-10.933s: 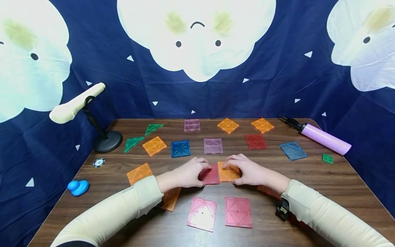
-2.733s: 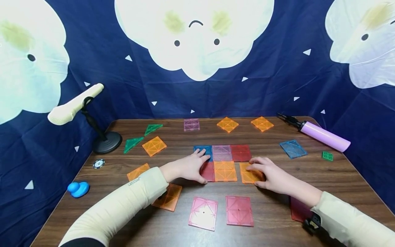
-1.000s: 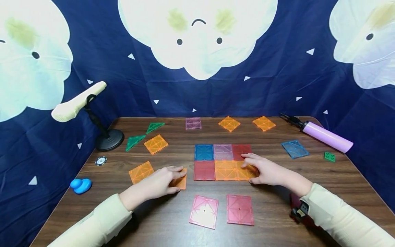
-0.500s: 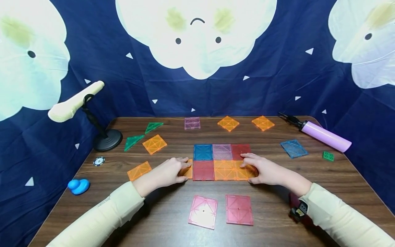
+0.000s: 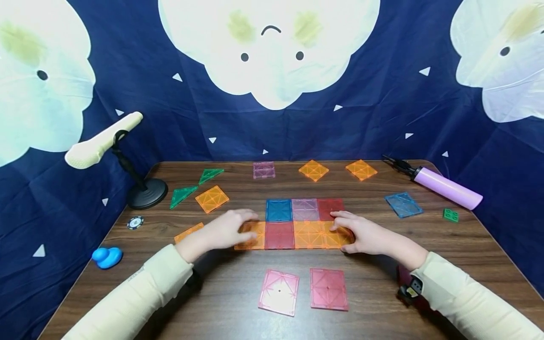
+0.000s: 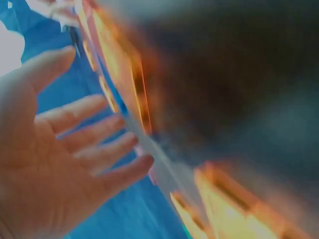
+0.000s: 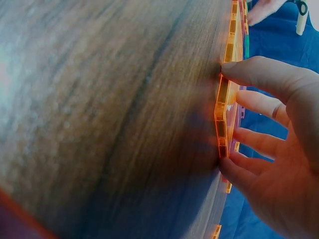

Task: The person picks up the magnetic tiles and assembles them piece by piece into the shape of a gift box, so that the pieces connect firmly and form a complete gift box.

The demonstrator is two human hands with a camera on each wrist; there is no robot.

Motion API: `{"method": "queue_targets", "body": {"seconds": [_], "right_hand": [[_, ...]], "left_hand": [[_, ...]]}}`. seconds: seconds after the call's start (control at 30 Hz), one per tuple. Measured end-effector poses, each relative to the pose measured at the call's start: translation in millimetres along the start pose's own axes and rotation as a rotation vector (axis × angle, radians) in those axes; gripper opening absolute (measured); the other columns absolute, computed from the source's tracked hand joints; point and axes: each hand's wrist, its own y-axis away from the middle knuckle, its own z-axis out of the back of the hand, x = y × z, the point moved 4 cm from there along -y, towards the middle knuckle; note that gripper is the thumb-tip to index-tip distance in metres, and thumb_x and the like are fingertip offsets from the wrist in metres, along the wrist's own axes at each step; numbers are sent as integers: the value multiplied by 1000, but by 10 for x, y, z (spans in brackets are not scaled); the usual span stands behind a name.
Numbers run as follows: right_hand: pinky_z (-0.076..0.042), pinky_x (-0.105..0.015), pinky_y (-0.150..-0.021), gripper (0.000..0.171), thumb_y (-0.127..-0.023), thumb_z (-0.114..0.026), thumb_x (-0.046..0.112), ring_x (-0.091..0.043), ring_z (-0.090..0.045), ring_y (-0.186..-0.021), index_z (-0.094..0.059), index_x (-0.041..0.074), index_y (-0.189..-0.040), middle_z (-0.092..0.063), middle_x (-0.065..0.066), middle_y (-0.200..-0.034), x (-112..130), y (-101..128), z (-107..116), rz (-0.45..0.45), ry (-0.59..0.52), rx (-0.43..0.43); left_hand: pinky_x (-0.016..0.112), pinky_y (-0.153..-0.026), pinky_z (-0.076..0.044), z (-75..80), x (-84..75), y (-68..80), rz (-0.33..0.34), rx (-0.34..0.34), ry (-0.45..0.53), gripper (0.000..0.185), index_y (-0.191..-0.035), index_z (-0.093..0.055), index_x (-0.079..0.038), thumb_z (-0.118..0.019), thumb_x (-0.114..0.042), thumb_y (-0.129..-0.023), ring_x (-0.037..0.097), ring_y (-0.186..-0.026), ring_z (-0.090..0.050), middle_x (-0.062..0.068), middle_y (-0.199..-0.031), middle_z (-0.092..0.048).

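Flat translucent magnetic tiles form a block mid-table in the head view. Its back row is blue (image 5: 278,210), purple (image 5: 304,209) and red (image 5: 328,206). The front row has an orange tile (image 5: 257,241) at left, a red tile (image 5: 279,235), then a middle orange tile (image 5: 308,234) and a right orange tile (image 5: 333,240). My left hand (image 5: 227,230) hovers over the left orange tile; in the left wrist view its fingers (image 6: 107,142) are spread and hold nothing. My right hand (image 5: 366,237) holds the right orange tile by its edges, thumb (image 7: 249,72) on the near side.
Two pink tiles (image 5: 328,289) lie in front. Orange (image 5: 212,199), blue (image 5: 403,204) and green triangular tiles (image 5: 183,196) are scattered around. A blue duck (image 5: 107,258), poker chip (image 5: 135,222) and black stand (image 5: 147,193) sit left; a purple pump (image 5: 447,188) and green brick (image 5: 451,215) sit right.
My left hand slid an orange tile rightward against the front row's left end, then let go and lifted. Earlier, the separate tiles were brought together into the block. Lately my right hand has stayed put.
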Motion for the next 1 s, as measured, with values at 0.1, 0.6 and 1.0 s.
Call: {"method": "queue_targets", "body": {"seconds": [0.1,0.6,1.0], "right_hand": [[-39,-65,-104,38,-82,-84,15,-50,-43,-136,-67,14,-116,-43,-25,-152,-1,-3,-8,-2,-3,-1],[-40,-64,-104,40,-81,-84,13,-50,-42,-137,-67,13,-117,-43,-25,-153,36,18,29,-11,3,1],[-39,-65,-105,39,-81,-84,12,-49,-42,-137,-66,14,-115,-43,-26,-152,21,4,20,-2,-5,8]], "left_hand": [[56,-110,-38,142,249,-29,103,-40,-32,60,-142,-52,9,-64,-33,-101,43,-134,-49,28,-143,-53],[60,-115,-26,208,693,-176,190,65,-49,52,-148,-45,10,-54,-13,-102,48,-146,-28,35,-155,-34],[57,-118,-23,17,298,-312,78,110,-28,57,-150,-48,1,-58,-20,-98,43,-148,-27,27,-160,-31]]}}
